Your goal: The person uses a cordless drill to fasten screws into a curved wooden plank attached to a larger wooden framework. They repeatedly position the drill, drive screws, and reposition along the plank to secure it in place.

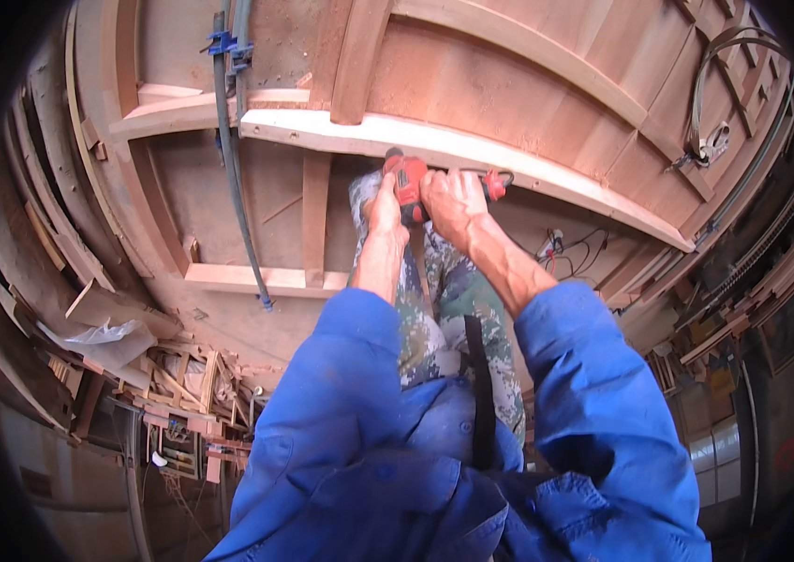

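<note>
My left hand [385, 210] is closed on the left side of a red and black corded power tool [407, 178]. My right hand [454, 200] wraps round its handle; a red end with a black cord sticks out past the knuckles. The tool sits against the near edge of a long pale wooden beam [565, 170], above my knees. Its working face is hidden, so its exact kind does not show. The beam slants from upper left to lower right across the curved wooden framework [328, 217].
Long bar clamps [233, 140] with blue jaws cross the frame on the left. A strap with a metal buckle [711, 142] lies at upper right. Black cables [558, 245] run below the beam. Scrap wood [192, 384] and plastic sheeting [116, 337] lie at lower left.
</note>
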A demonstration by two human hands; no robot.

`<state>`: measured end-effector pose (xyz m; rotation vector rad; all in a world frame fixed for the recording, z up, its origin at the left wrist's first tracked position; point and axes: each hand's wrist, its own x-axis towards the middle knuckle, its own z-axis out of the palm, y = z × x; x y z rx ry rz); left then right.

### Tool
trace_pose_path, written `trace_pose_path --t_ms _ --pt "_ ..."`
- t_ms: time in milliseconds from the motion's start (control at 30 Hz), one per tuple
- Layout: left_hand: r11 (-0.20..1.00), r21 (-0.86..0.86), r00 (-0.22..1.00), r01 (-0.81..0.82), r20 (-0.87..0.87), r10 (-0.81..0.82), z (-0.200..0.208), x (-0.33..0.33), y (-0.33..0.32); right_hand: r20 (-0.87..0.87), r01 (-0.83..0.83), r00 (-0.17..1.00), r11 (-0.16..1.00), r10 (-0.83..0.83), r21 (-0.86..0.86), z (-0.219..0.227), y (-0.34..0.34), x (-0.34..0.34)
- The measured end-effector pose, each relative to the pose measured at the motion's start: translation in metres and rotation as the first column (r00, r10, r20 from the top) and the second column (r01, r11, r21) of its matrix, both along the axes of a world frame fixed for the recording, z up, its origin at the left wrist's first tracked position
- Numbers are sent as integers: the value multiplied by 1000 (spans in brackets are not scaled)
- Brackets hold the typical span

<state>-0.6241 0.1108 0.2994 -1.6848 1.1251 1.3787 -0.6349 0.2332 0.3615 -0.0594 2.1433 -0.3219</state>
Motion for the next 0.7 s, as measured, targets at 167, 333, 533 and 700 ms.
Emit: trace_pose_path --t_ms 167,333,533,700 --pt "998 38 998 43 -52 -41 41 10 -2 -25 39 999 999 -40 -30 41 7 12" --pt "999 -5 996 51 -79 -52 27 9 -2 -17 70 997 994 -72 -82 29 11 8" --pt "1000 12 1000 0 -3 0 -6 3 2 -39 -17 999 998 15 -58 -2 10 -1" --pt "998 -57 1000 23 -13 -23 -1 11 -2 84 -38 996 999 41 -34 -2 4 2"
